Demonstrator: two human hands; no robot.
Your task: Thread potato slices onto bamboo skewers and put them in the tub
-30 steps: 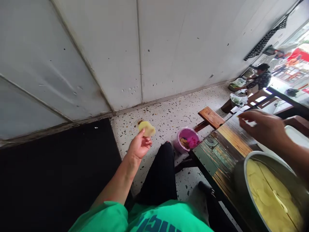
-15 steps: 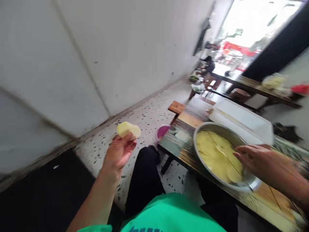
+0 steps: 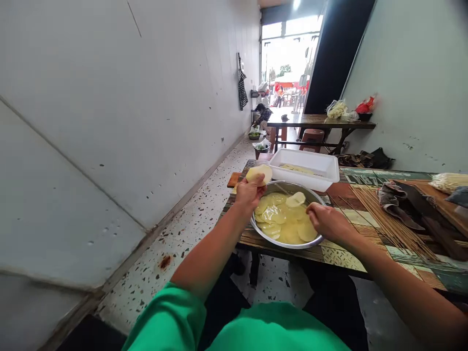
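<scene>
My left hand [image 3: 249, 191] pinches pale yellow potato slices [image 3: 260, 174] above the left rim of a round metal bowl [image 3: 288, 246]. How many slices it holds I cannot tell. The bowl is filled with more potato slices [image 3: 272, 217] in cloudy yellowish liquid. At the bowl's right rim my right hand [image 3: 323, 220] is closed, its fingertips over the liquid; what they grip is hidden. One lighter slice [image 3: 295, 199] sits just left of those fingertips, slightly raised above the others. Whether it touches anything in that hand is unclear.
A white plastic tub [image 3: 310, 168] with some slices stands behind the bowl. Thin wooden skewers [image 3: 391, 219] lie to the right, near a crumpled grey cloth [image 3: 393, 195]. Farther back are a second table [image 3: 310, 120] with bags and a crouching person [image 3: 262, 113]. A wall [image 3: 127, 122] borders the left.
My view has swung to the right and levelled. My left hand, still holding potato slices, has come from beside the table to the bowl. A skewer seen across the bowl earlier no longer shows there.
</scene>
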